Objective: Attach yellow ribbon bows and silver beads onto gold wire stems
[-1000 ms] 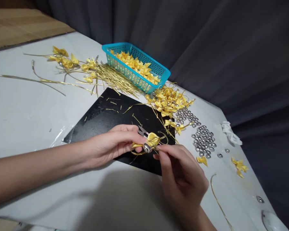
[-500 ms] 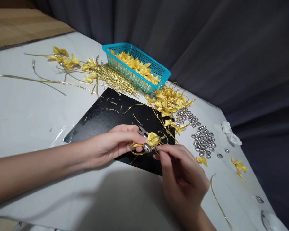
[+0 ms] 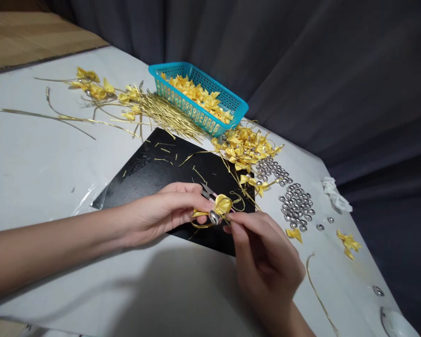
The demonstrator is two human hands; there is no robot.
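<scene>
Over the black mat (image 3: 136,173), my left hand (image 3: 168,210) pinches a yellow ribbon flower (image 3: 223,204) between thumb and fingers. A silver bell-like bead (image 3: 215,217) hangs at the flower's near side. My right hand (image 3: 266,252) is closed at the fingertips on a thin gold cord (image 3: 228,217) beside the flower. A loop of gold cord (image 3: 201,225) curves beneath the left fingers. Just behind the flower lie small scissors (image 3: 207,191), their blades showing and the rest mostly hidden.
A blue basket (image 3: 199,108) of yellow ribbon flowers stands at the back, beside a bundle of gold cords (image 3: 171,117). Right of the mat are piled corded flowers (image 3: 249,145) and silver beads (image 3: 296,206). A crumpled white tissue (image 3: 337,194) lies near the right edge.
The bead and flower have turned slightly in my left fingers. My right fingertips have shifted a little to the left along the cord; otherwise things stay in place.
</scene>
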